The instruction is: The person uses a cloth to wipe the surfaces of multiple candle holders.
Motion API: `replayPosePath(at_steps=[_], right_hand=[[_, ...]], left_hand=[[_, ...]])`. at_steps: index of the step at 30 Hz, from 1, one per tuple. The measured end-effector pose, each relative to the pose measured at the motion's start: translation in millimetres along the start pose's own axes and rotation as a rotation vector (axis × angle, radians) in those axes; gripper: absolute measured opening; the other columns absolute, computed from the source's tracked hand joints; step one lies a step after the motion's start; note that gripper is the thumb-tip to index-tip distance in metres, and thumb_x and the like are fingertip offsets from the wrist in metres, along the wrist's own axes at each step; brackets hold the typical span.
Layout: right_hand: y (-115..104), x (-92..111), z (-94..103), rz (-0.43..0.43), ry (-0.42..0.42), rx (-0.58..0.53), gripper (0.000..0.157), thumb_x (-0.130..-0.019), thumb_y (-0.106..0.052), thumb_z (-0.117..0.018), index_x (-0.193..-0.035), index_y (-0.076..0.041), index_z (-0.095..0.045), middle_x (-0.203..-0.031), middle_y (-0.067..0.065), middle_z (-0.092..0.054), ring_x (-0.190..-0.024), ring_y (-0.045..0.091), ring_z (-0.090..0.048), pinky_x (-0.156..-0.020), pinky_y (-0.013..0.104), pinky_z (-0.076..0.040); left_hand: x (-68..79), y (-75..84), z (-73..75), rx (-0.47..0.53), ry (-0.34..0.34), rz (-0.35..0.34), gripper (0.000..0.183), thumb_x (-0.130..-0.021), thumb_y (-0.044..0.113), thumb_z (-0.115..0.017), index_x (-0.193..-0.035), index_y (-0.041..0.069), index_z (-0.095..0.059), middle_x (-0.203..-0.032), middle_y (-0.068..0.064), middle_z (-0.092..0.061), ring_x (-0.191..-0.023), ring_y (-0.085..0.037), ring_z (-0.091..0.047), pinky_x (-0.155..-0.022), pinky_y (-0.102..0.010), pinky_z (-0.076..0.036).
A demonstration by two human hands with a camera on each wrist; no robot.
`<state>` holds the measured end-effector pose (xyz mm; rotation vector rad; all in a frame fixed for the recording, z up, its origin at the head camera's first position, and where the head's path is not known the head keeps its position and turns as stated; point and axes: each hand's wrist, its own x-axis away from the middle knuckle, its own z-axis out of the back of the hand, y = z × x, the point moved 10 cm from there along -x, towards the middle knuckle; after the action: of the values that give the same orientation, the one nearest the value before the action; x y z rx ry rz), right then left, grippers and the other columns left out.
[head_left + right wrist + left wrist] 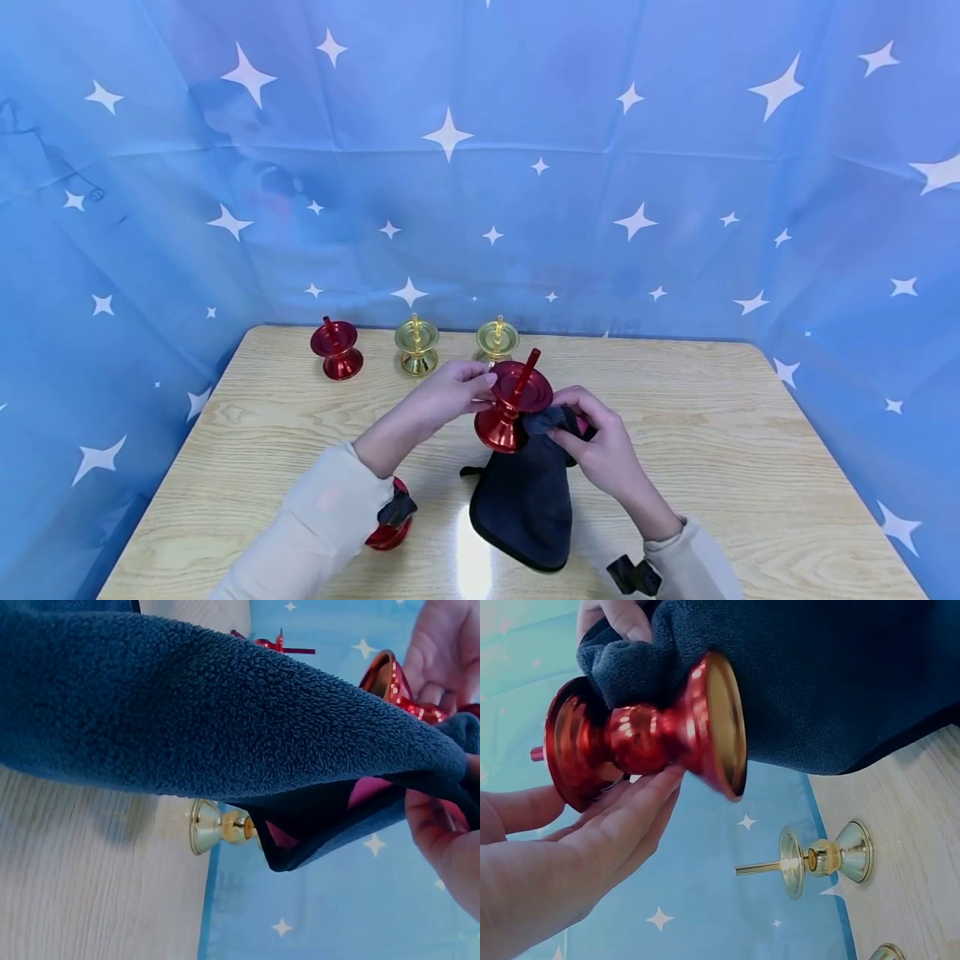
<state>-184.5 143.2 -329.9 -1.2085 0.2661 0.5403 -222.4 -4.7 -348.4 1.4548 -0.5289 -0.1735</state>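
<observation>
My left hand (452, 390) holds a red metallic candle holder (501, 429) above the table, its thin central stick pointing up. In the left wrist view, fingers of this hand support the candle holder (639, 739) between its dish and its flared, gold-lined base. My right hand (603, 442) pinches a bunched part of a dark navy, fuzzy cloth (525, 508) against the holder's side, just under the dish. The rest of the cloth hangs down toward the table. Pink patches show on the cloth's underside in the right wrist view.
Along the table's back edge stand another red candle holder (342, 363) and two gold candle holders (418, 362), the right one partly hidden behind the held one. A further red item (388, 536) sits near the front, mostly covered by the left sleeve. A blue star-patterned curtain (540, 108) hangs behind.
</observation>
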Motion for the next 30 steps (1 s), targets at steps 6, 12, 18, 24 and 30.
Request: replayPosePath(at_steps=[6,12,18,24,30], right_hand=[[-6,-1,-1.9,0.029,-0.009,0.006,0.035,-0.071,0.02,-0.065,-0.096,-0.004,-0.059,-0.093,0.007,-0.059,-0.079,0.012,-0.053,-0.063,0.022,-0.046],[-9,-3,-4.1,0.048,-0.028,0.023,0.034,-0.072,0.018,-0.066,-0.097,-0.005,-0.059,-0.094,0.008,-0.059,-0.083,0.013,-0.053,-0.066,0.022,-0.047],[-5,-2,1.4,0.016,-0.02,0.059,0.034,-0.072,0.016,-0.067,-0.097,-0.005,-0.059,-0.093,0.007,-0.059,-0.076,0.012,-0.052,-0.061,0.023,-0.046],[5,0,12.4,-0.049,0.01,0.08,0.033,-0.071,0.014,-0.068,-0.096,-0.005,-0.059,-0.087,0.005,-0.058,-0.068,0.013,-0.047,-0.055,0.024,-0.041],[14,3,16.2,-0.083,0.004,0.106,0.032,-0.072,0.012,-0.069,-0.097,-0.006,-0.06,-0.087,0.005,-0.057,-0.068,0.013,-0.046,-0.055,0.024,-0.041]], left_hand=[[-0.6,-3.6,-0.7,0.082,-0.017,0.022,0.028,-0.096,-0.003,-0.035,-0.121,-0.014,-0.039,-0.115,-0.026,-0.051,-0.105,-0.033,-0.055,-0.086,-0.04,-0.048],[2.3,1.0,7.6,0.126,-0.01,0.042,0.024,-0.095,-0.005,-0.034,-0.115,-0.016,-0.041,-0.106,-0.024,-0.053,-0.089,-0.022,-0.06,-0.082,-0.036,-0.051],[10.9,18.1,38.3,0.102,0.029,0.026,0.028,-0.094,-0.005,-0.036,-0.12,-0.016,-0.039,-0.106,-0.023,-0.051,-0.082,-0.017,-0.059,-0.08,-0.03,-0.052],[18.3,21.6,80.6,0.089,0.066,-0.03,0.031,-0.094,-0.004,-0.035,-0.121,-0.019,-0.035,-0.102,-0.019,-0.051,-0.078,-0.012,-0.058,-0.075,-0.024,-0.052],[16.5,-8.3,112.0,0.139,0.099,-0.042,0.031,-0.094,-0.006,-0.033,-0.122,-0.022,-0.031,-0.1,-0.018,-0.051,-0.079,-0.011,-0.059,-0.074,-0.022,-0.052]])
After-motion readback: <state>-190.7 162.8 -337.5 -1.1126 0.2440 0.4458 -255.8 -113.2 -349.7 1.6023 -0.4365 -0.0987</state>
